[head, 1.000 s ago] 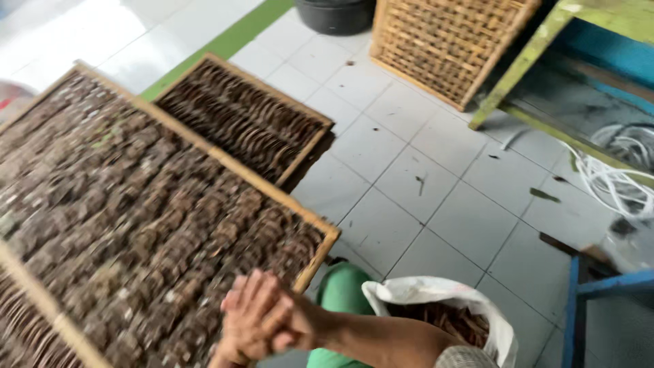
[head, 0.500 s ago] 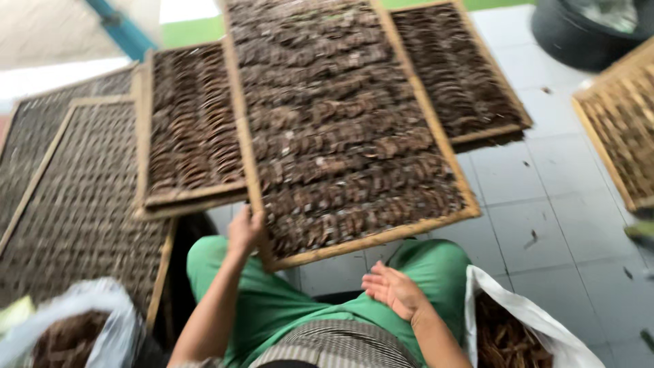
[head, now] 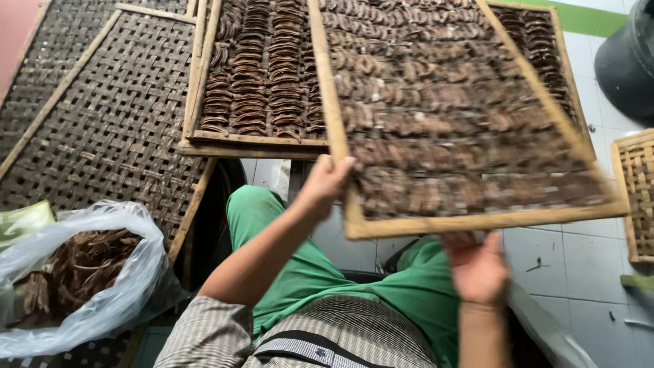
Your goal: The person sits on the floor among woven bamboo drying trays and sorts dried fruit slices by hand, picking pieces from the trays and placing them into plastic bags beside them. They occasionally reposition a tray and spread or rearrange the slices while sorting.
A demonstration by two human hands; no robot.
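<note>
Two hands now meet the big wooden-framed tray (head: 456,116) of dried brown strips: the left hand (head: 325,182) grips its near-left corner as before, while the right hand (head: 479,267), resting on the lap a moment ago, has come up under the front edge, blurred, grasp unclear. The tray tilts above green-trousered knees (head: 272,225), raised off the floor.

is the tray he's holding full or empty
Full. The wooden-framed tray is covered edge to edge with brown dried pieces; the left hand grips its near-left edge.
</note>
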